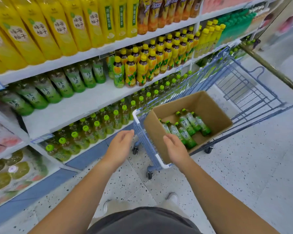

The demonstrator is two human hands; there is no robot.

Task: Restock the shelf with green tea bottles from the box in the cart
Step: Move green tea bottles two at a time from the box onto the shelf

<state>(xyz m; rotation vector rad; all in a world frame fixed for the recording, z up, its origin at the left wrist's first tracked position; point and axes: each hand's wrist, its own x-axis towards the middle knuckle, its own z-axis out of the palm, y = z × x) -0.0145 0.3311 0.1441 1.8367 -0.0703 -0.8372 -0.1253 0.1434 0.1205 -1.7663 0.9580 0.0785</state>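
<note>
Fingers relaxed and empty, left hand (120, 146) and right hand (174, 147) hover by box (210, 105).

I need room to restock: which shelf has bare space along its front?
The middle shelf, where green tea bottles stand only at the back; the shelves of yellow bottles above and green-capped bottles below are full to the edge.

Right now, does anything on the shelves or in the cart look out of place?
Nothing spilled or damaged. The green tea row sits far back, leaving the shelf front bare, unlike the full rows around it. The bottles in the box lie loose on their sides.
</note>
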